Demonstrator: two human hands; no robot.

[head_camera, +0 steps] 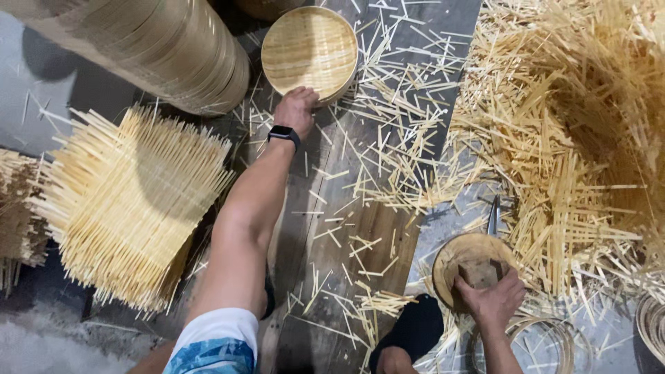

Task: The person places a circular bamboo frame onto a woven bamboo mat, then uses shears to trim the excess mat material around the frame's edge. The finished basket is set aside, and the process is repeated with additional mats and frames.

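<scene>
My left hand (296,109) reaches far forward and grips the near rim of a round woven bamboo tray (309,50) lying on the floor. A black watch sits on that wrist. My right hand (493,299) rests low at the right, fingers closed over a small wooden block (476,271) on a round wooden disc (465,251). A metal blade (493,216) pokes out from behind the disc.
A tall leaning stack of round bamboo trays (166,48) fills the upper left. Square woven mats with loose ends (128,201) are piled at left. A big heap of cut bamboo strips (575,138) covers the right. Bamboo hoops (547,343) lie at bottom right, a black shoe (414,329) near them.
</scene>
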